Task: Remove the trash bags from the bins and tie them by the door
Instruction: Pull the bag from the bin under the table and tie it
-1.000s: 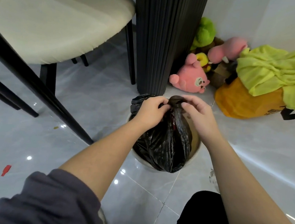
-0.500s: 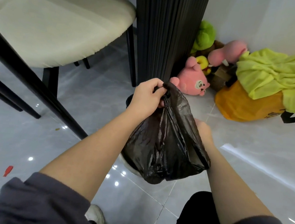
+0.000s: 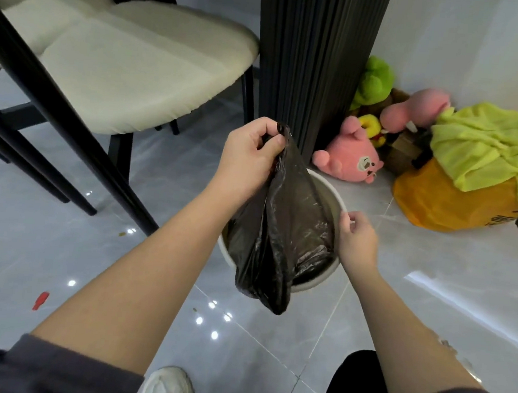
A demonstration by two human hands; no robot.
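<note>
A black trash bag (image 3: 283,229) hangs by its gathered top from my left hand (image 3: 251,158), which is shut on it. The bag's bottom dangles over the front rim of a small round white bin (image 3: 338,199) on the floor. Another dark liner seems to lie inside the bin. My right hand (image 3: 357,235) is at the bin's right rim beside the bag, fingers loosely curled, thumb and forefinger close together; I cannot tell whether it pinches the rim or the plastic.
A cream chair (image 3: 122,67) with black legs stands at the left. A black ribbed column (image 3: 311,61) rises behind the bin. Plush toys (image 3: 350,157) and an orange bag (image 3: 456,199) under yellow-green cloth (image 3: 497,140) fill the right corner. A red scrap (image 3: 40,300) lies on the grey tiles.
My left hand has lifted the bag higher and out of the bin, showing the white rim. My right hand has let go of the bag's top and dropped to the bin's right edge.
</note>
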